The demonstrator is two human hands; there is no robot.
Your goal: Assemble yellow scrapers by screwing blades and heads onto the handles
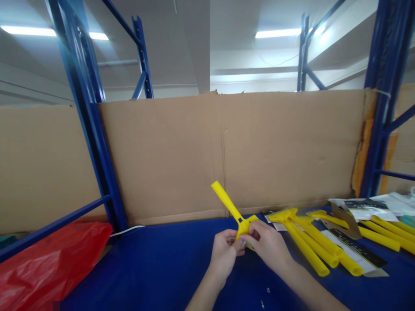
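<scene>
A yellow plastic scraper with a tubular handle and a wide flat head is held above the blue tabletop. Its handle tilts up to the left. My left hand pinches the lower left side of the head. Across from it, my right hand grips the head's right side, fingers bent over it. A small shiny piece shows between the fingertips, too small to name. Both hands hide much of the head. Below them on the table lie a small metal nut and a small screw-like metal piece.
Several similar yellow tools lie piled at the right, with black-and-white printed packaging under and beside them. A red plastic bag sits at the left. Behind stands a cardboard panel between blue rack posts. A white cable lies at back left.
</scene>
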